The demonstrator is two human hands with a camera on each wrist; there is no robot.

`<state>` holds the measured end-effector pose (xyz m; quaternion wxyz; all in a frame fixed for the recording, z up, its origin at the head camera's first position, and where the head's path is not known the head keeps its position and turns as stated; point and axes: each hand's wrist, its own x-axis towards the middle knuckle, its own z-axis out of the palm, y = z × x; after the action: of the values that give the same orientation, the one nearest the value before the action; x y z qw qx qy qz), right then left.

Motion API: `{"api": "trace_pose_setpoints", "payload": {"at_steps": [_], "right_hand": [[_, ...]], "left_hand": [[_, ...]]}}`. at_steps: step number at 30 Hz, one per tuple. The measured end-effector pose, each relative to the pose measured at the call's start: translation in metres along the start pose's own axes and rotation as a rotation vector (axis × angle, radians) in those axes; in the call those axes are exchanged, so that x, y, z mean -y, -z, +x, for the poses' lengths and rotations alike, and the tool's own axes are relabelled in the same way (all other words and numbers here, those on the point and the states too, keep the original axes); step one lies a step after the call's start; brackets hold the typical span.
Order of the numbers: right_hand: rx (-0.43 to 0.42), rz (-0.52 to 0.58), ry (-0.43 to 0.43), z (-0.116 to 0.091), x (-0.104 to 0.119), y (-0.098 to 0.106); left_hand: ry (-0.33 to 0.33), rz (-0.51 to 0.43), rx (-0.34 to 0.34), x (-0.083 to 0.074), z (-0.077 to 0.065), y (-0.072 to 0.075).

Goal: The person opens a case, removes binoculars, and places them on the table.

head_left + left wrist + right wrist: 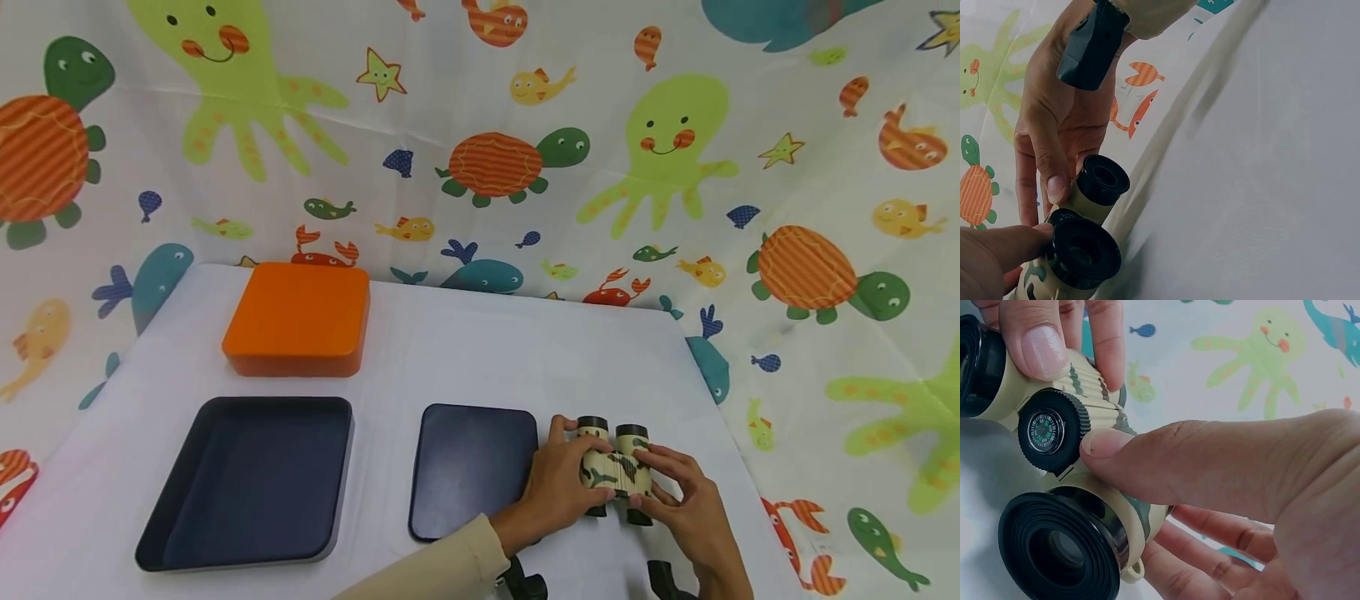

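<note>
A pair of camouflage-patterned binoculars (606,472) is held between both hands, over the right part of the white table. My left hand (557,479) grips the left barrel, fingers over the top and thumb at the near end. From the other side my right hand (686,498) holds the right barrel. In the right wrist view the right thumb (1147,456) presses beside a black ribbed wheel (1072,419) with a small compass (1045,431) set in it. Two black eyecups (1105,178) face outward in the left wrist view.
A dark flat tray (472,467) lies just left of the binoculars, partly behind the left forearm. Farther left is a deeper dark tray (247,483), with an orange box (300,317) behind it. A sea-animal printed curtain (450,83) surrounds the table.
</note>
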<state>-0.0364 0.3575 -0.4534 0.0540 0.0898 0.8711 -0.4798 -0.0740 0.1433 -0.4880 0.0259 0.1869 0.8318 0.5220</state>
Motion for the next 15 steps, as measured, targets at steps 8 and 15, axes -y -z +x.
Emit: {"api": "trace_pose_setpoints", "payload": {"at_steps": [8,15], "right_hand": [[-0.002,0.012,-0.019,0.0017,-0.0088,-0.0040],[0.007,0.028,-0.057,0.0030,-0.0087,-0.0054]], "left_hand": [[0.008,0.032,-0.009,0.0033,-0.0011,-0.0061],[0.006,0.095,-0.013,0.0043,-0.0002,-0.0090]]}}
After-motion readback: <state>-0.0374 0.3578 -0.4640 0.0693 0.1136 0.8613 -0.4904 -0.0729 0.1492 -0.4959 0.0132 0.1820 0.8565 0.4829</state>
